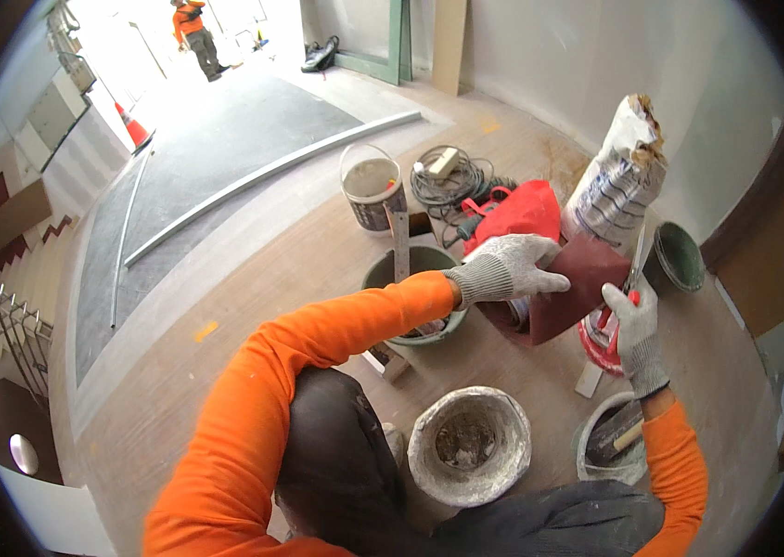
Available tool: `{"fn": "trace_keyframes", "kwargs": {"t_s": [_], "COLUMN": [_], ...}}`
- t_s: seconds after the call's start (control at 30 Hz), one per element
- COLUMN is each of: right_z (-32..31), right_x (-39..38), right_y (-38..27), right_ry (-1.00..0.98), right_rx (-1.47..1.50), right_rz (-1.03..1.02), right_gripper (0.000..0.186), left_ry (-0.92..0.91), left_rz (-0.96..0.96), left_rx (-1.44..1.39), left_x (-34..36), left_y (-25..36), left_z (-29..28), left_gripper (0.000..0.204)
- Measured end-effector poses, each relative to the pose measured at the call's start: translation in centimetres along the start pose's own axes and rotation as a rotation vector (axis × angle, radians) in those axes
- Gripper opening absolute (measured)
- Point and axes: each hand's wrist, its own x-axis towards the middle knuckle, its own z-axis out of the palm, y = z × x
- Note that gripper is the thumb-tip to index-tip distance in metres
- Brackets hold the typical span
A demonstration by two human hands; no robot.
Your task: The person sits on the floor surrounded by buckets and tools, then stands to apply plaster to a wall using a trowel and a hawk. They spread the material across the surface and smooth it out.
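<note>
My gloved left hand grips a sheet of dark red sandpaper, with a curled part of it hanging below the fingers. My gloved right hand holds red-handled scissors, their blades up at the sheet's right edge. A red round object sits partly hidden below the sheet. Behind my left hand are a red bag and a green tub with tools in it. A crusted mixing bowl stands before my knees.
Around me are a bucket, coiled cable, a torn sack, a green bucket and a container with a trowel. A long strip lies leftward, near a cone. A person stands at the doorway.
</note>
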Motion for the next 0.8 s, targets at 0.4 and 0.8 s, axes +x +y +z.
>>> {"fn": "trace_keyframes", "kwargs": {"t_s": [0.4, 0.8], "right_z": [-1.7, -0.7], "right_x": [-1.7, -2.0], "right_y": [1.8, 1.5], "right_ry": [-0.004, 0.078], "right_rx": [-0.041, 0.12], "right_rz": [0.02, 0.106], "right_gripper": [0.033, 0.024], "left_ry": [-0.161, -0.119], "left_rz": [0.292, 0.077], "left_rx": [-0.391, -0.496], "left_x": [5.8, 1.9], "left_y": [0.5, -0.8], "left_z": [-3.3, 1.2], "left_gripper": [0.065, 0.052]}}
